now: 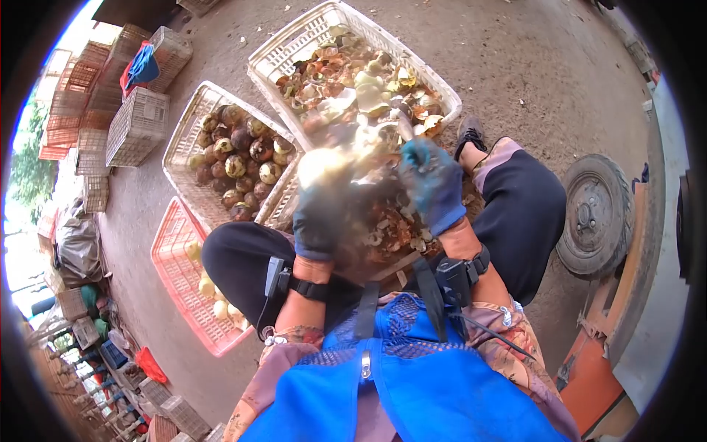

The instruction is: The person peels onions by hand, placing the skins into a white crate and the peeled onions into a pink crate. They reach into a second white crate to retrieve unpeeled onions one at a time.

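My left hand (318,225), in a dark blurred glove, is closed round a pale peeled onion (324,168) that is smeared by motion. Beside it, my right hand (431,184) wears a blue-teal glove with its fingers curled into a fist. A narrow greyish shape (404,127) shows just above that fist; what the fist grips I cannot tell. Both hands are over a heap of onion skins and scraps (394,228) between my knees. Ahead stands a white crate (265,55) full of peelings.
To the left, a white crate (177,158) holds unpeeled brown onions (237,158). A pink crate (177,258) with pale peeled onions (208,286) stands near my left knee. Stacked crates (138,127) line the far left. A wheel (595,216) is on my right.
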The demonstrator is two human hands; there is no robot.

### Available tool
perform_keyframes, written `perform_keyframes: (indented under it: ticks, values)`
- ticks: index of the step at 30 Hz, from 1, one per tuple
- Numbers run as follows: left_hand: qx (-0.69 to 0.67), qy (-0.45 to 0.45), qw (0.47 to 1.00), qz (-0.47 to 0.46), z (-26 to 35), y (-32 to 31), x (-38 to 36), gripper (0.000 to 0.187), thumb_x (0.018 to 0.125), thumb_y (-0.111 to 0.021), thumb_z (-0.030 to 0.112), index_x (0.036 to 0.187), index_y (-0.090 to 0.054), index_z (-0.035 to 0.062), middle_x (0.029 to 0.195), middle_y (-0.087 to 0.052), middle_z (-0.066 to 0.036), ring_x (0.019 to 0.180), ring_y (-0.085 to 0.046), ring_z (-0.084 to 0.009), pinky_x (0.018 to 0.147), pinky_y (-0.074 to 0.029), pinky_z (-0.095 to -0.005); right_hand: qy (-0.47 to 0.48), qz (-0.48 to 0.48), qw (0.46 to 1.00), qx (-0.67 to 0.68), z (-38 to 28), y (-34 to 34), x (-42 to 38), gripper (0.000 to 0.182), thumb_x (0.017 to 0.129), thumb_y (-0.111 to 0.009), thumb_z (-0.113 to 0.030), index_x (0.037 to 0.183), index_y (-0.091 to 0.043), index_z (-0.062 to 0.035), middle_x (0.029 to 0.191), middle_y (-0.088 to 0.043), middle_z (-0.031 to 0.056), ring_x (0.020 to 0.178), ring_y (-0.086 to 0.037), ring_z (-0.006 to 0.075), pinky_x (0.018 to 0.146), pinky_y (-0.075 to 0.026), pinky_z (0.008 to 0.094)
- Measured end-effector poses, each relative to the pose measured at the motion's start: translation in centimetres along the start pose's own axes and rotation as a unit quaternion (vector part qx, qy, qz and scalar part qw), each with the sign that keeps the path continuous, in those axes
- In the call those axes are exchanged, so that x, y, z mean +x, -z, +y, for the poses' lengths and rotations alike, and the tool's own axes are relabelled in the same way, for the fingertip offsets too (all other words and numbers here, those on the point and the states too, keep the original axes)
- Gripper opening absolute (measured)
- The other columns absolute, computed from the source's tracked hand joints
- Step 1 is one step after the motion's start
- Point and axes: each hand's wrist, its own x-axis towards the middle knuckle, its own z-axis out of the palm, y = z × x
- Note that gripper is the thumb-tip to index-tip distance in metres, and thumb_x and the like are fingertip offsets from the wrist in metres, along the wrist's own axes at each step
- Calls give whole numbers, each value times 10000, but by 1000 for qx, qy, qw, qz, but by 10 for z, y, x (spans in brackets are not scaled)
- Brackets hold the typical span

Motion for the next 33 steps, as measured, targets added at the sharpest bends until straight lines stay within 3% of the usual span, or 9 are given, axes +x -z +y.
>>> perform_keyframes:
  ticks: [2,8,10,12,14,21,24,27,33]
  values:
    - [45,-18,999,-5,-11,7,5,548,944,-564,104,1441,-356,3,1485,-366,-244,1416,-278,-425,1190,-198,-572,-183,28,979,90,7,2,6,217,905,-608,-67,1116,-654,-54,896,-669,26,745,-586,84,674,-501,260]
    - [71,-51,996,36,23,-22,-2,472,903,-608,92,1343,-476,-18,1376,-504,-230,1326,-444,-370,1147,-322,-509,-79,-84,978,175,5,-43,-16,497,941,-602,-60,1416,-468,-1,1231,-630,43,1024,-576,69,899,-495,243]
    - [677,-240,696,26,42,-33,-4,411,863,-635,62,1258,-550,-14,1142,-667,-154,1094,-634,-281,945,-508,-423,-138,-103,964,204,-10,-55,-22,371,864,-640,-173,1223,-632,-81,1203,-645,172,1079,-643,250,938,-503,353]
    - [599,-303,742,20,34,-25,6,409,821,-678,38,1217,-581,8,929,-711,-55,895,-686,-194,732,-552,-335,-123,-120,965,196,-7,-45,-15,362,853,-656,-158,1200,-640,-54,1072,-667,150,959,-657,258,846,-520,367]
    - [26,14,998,59,42,-28,3,515,745,-743,-2,1230,-570,14,1012,-685,-58,946,-660,-173,770,-551,-297,-31,-65,981,181,-8,-43,-10,343,860,-659,-155,1181,-650,-33,1034,-668,133,872,-652,255,743,-513,372]
    - [89,-35,994,50,67,-36,-6,708,649,-825,-10,1290,-526,23,1203,-600,-82,1031,-608,-159,915,-509,-301,65,-117,991,20,5,-40,-17,462,970,-562,-116,1419,-476,-47,1210,-669,86,1067,-608,129,917,-500,289]
    - [135,-116,981,72,59,-37,-8,721,644,-828,-4,1295,-520,13,1210,-589,-67,1074,-587,-160,943,-495,-307,-11,-105,987,121,1,-49,-20,338,899,-634,-74,1222,-613,25,1244,-623,143,1031,-633,247,940,-495,315]
    - [54,-60,993,81,67,-42,-8,692,637,-840,20,1263,-545,-7,1276,-571,-83,1155,-555,-180,1001,-460,-329,-188,-65,820,536,-13,-50,-19,430,910,-596,-8,1332,-519,22,1253,-610,121,1053,-605,194,960,-481,302]
    - [296,-229,927,-7,73,-26,-5,350,962,-506,51,1302,-551,-18,1365,-533,-166,1254,-521,-259,1051,-427,-380,-236,-132,861,430,-20,-41,-22,630,907,-623,-56,1463,-335,15,1367,-504,94,1208,-494,147,1029,-419,278]
